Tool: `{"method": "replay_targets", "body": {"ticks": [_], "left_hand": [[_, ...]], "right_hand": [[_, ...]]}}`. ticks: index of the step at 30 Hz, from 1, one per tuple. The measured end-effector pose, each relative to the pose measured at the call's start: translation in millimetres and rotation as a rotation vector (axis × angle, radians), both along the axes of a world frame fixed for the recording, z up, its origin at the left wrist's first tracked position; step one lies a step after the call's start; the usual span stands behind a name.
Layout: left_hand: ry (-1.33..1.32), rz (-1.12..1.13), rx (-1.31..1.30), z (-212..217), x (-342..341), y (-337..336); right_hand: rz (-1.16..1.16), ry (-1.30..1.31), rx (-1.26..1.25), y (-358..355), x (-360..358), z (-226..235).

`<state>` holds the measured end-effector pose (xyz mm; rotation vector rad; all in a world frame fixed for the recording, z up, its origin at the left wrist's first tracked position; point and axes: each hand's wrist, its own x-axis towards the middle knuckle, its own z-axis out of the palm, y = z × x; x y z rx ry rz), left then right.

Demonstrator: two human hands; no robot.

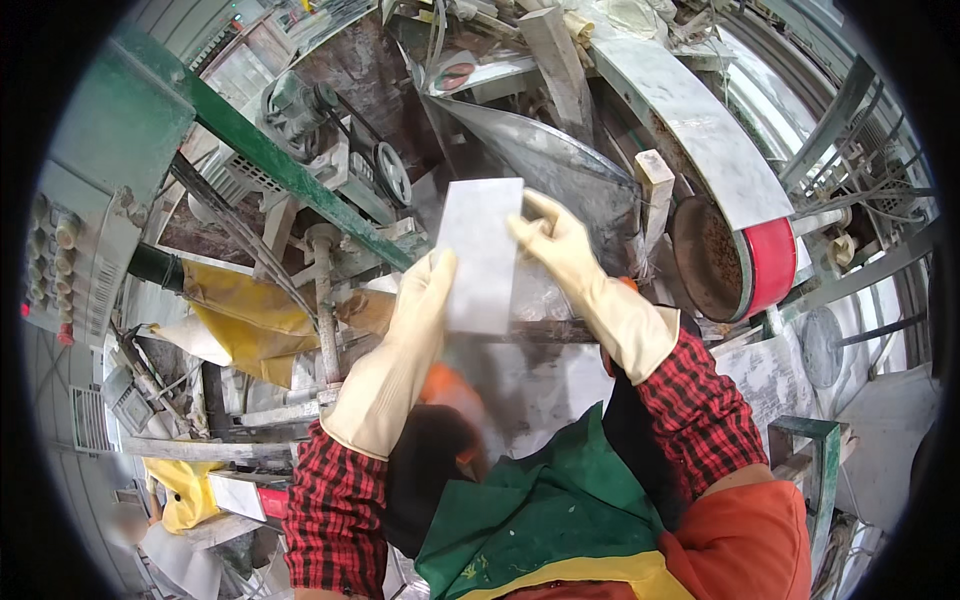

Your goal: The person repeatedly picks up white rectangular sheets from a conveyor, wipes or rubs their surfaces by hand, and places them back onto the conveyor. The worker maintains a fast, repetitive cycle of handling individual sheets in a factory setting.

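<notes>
A pale, rectangular stone tile (482, 262) is held up in front of me between both hands, its broad face toward me. My left hand (420, 300), in a cream rubber glove, grips its left edge with the thumb along the side. On the tile's upper right edge my right hand (562, 245), gloved the same way, pinches with thumb and fingers. The fingertips behind the tile are hidden. Red and black checked sleeves cover both forearms, and a green apron (540, 510) hangs over my front.
Ahead stands a machine with a red belt (770, 265) and a long white slab (700, 120) lying along it. A green beam (270, 165) slants across the left, near a control panel (60, 250) and a motor (300, 115). Another person's yellow apron (185, 490) shows at lower left.
</notes>
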<state>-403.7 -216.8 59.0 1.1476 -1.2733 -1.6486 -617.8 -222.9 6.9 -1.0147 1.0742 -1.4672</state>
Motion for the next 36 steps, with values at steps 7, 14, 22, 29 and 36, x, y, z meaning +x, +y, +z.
{"method": "replay_targets", "body": {"ticks": [7,14,22,29,36], "left_hand": [[0.123,0.189,-0.042,-5,18,-20],[0.028,0.049,-0.041,9,15,-9],[-0.047,-0.325,0.101,50,8,0],[-0.036,0.15,-0.011,35,14,-23],[0.108,0.242,0.027,2,39,-51]], "right_hand": [[0.44,-0.009,0.089,51,31,36],[0.389,-0.202,0.215,24,19,31],[0.443,-0.417,0.092,20,1,11],[0.618,-0.55,0.059,32,15,29],[0.652,-0.496,0.122,35,21,24]]}}
